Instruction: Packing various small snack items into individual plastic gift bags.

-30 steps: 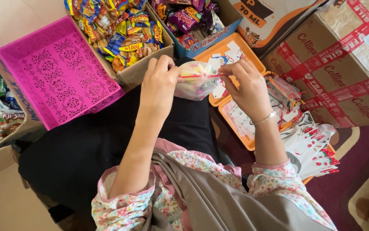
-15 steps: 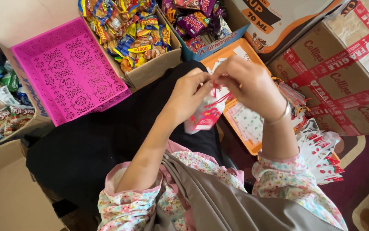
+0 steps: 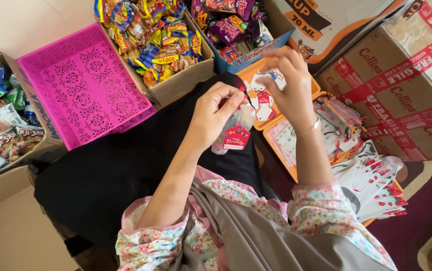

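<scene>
My left hand (image 3: 215,116) pinches the neck of a small clear plastic pouch (image 3: 228,143), held over my black-clad lap. A red heart-shaped gift tag (image 3: 236,137) hangs from the pouch just below my fingers. My right hand (image 3: 287,84) is raised beside it, to the right and slightly higher. Its fingers are curled in towards a thin red tie (image 3: 244,92) at the pouch's neck. The pouch's contents are hidden behind my left hand.
An orange tray (image 3: 282,145) of tags and printed bags lies under my right hand. A pink perforated tray (image 3: 80,85) sits at the left. Cardboard boxes of snack packs (image 3: 150,40) stand behind. Taped cartons (image 3: 406,95) stand at the right, with white printed bags (image 3: 376,185) below them.
Both hands have come closer to my body with the pouch. The left hand now grips its neck, the tag hangs free, and the right hand has lifted up and to the right.
</scene>
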